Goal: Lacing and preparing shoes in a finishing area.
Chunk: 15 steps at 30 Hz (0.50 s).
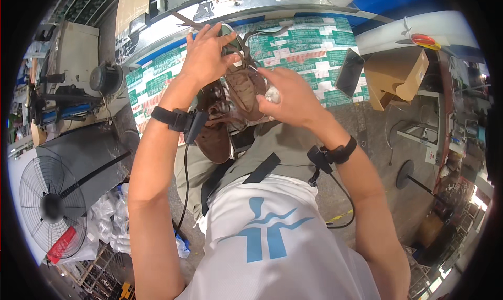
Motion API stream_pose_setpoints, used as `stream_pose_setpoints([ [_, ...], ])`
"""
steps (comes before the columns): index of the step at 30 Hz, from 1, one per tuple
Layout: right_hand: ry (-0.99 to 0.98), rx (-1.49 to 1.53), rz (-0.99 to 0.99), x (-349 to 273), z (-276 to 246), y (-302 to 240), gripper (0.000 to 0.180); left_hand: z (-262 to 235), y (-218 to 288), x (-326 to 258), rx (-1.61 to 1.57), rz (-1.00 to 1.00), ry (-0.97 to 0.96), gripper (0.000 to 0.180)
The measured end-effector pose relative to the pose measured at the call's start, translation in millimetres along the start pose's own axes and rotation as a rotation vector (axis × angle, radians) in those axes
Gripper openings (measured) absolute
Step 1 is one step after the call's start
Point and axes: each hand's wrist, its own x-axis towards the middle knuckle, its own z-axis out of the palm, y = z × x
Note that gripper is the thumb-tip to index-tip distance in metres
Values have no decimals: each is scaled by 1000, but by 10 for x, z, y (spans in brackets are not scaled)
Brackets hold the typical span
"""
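Observation:
A brown lace-up shoe (241,93) lies on the table in front of me, its toe toward my body. My left hand (207,56) grips the shoe near its collar and tongue, fingers bent over the edge. At the shoe's right side, my right hand (293,96) is curled around a small white wad (272,94). A thin pointed tip shows by its index finger, close to the lacing; whether it belongs to the white wad is hidden. Another brown shoe (215,143) sits nearer my lap, to the left. Dark loose laces (267,31) trail beyond the first shoe.
Green and white printed tape covers the table board (314,48). A dark phone (349,72) lies at its right, beside an open cardboard box (395,77). A floor fan (52,205) stands at the left. Red-and-yellow-handled scissors (425,41) rest at the far right. A metal ledge runs behind the board.

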Motion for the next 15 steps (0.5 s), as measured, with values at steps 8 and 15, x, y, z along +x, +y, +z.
stream_pose_setpoints([
  [8, -213, -229, 67, -273, -374, -53, 59, 10, -50, -120, 26, -20, 84, 70],
  [15, -348, 171, 432, -861, -739, -436, 64, 89, -23, -49, -50, -26, 57, 65],
])
